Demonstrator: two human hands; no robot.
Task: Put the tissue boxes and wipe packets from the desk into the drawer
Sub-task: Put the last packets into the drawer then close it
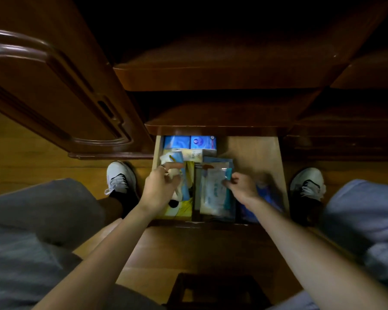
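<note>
Seated person, both arms reaching down into the open drawer pulled out below the dark desk edge; light dim, hands slightly blurred. Back row of drawer already holds two blue tissue boxes side by side, a paler box just in front of them. Left hand sits over the yellow-and-blue tissue box, which lies with its long axis running front to back along the drawer's left wall; fingers curled loosely, a small pale packet just ahead of the fingertips; whether they pinch it or only touch it, cannot tell. Right hand is clamped by thumb and fingertips on the right edge of the clear-white wipe packet, teal strip at the pinch; packet's long axis also front to back, parallel to the yellow box and just beside it, resting on a stack of similar packets. A blue packet lies to the right, partly under the right wrist. Key relation: wipe packet lies left of and slightly ahead of the right hand, between the two hands; right hand already on it, so likely the one to seat it. Bare drawer floor at back right is the free space; judged late in the task, desk top not in view.
</note>
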